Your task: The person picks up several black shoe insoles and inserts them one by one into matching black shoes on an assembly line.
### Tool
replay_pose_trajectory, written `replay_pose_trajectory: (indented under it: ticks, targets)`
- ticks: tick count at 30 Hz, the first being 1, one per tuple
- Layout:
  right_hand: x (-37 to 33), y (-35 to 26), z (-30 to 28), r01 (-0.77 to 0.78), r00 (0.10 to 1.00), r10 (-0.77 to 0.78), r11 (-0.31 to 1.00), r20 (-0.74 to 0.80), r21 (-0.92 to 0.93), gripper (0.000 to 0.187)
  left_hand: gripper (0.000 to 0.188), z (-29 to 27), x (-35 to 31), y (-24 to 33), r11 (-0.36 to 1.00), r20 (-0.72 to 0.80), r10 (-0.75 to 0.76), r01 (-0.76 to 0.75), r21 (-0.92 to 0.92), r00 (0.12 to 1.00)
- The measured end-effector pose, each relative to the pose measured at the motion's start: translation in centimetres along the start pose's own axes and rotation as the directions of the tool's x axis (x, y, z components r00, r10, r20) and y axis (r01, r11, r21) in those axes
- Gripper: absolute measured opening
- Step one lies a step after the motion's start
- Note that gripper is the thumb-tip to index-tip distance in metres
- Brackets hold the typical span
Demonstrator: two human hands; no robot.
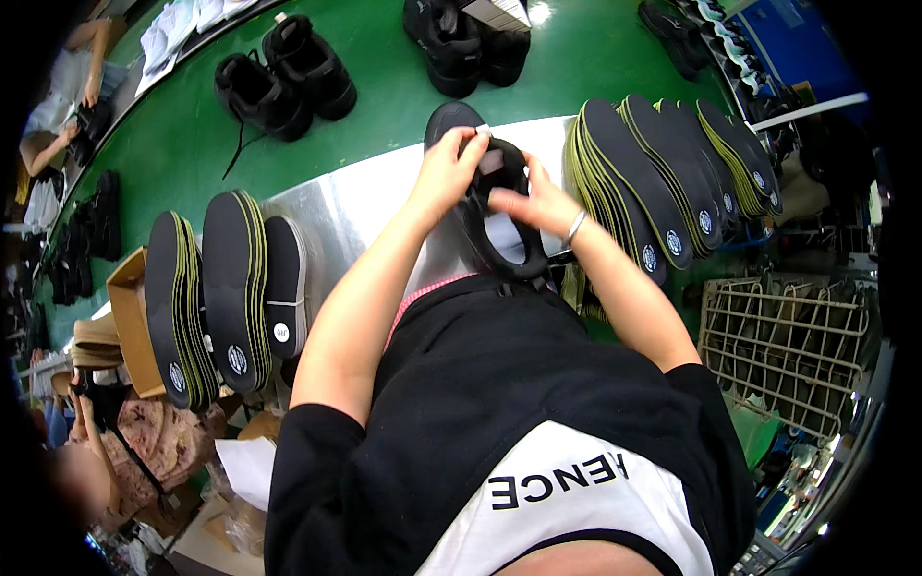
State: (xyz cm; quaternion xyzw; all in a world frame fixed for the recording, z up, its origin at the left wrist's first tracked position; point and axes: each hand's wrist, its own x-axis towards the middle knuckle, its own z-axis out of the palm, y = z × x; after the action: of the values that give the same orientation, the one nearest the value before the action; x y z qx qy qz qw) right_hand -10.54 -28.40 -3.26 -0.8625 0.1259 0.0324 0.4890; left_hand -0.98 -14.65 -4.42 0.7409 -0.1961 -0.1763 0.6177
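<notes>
Both hands are on a black shoe (471, 223) in front of my body, its toe pointing away from me and its heel near my waist. The fingertips of my left hand (444, 178) are closed at the tongue, beside a small white tag (483, 131). My right hand (545, 204) grips the shoe's right side, thumb over the opening and fingers partly hidden. A pale patch shows inside the shoe; I cannot tell whether it is lining or an insole.
Stacks of black insoles with yellow-green edges stand left (230, 288) and right (615, 182) on a metal ledge (355, 206). Black shoe pairs (288, 82) (466, 43) sit on the green surface (379, 125) beyond. A wire basket (783, 355) is at right; people (82, 72) work at left.
</notes>
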Motion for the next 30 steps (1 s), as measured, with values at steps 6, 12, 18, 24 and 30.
replay_pose_trajectory:
  ticks: [6,12,18,24,30]
  targets:
    - [-4.8,-1.1,-0.8,-0.07,0.997,0.07,0.811,-0.021,-0.58,0.022,0.063,0.1,-4.9,0.1,0.885,0.124,0.341,-0.363,0.292,0.932]
    - [-2.7,-7.1,-6.1,-0.287,0.878,0.14,0.92,0.458,0.268,0.027,0.074,0.0,-5.0,0.3,0.869,0.146,0.306,-0.339,0.361,0.941]
    - [2.2,-9.2,-8.3,-0.041,0.937,-0.18,0.793,0.298,0.608,0.043,0.07,0.3,-6.7,-0.4,0.895,-0.018,0.32,-0.296,0.335,0.947]
    - [4.4,-6.3,-10.2,0.007,0.877,-0.08,0.988,0.473,0.154,0.039,0.058,0.0,-14.3,-1.4,0.925,-0.364,0.064,0.082,0.37,0.929]
    - [7.4,-9.0,-11.2,0.317,0.79,-0.241,0.948,0.563,-0.04,0.034,0.042,4.0,-25.0,-3.6,0.869,-0.791,-0.25,0.49,0.072,0.559]
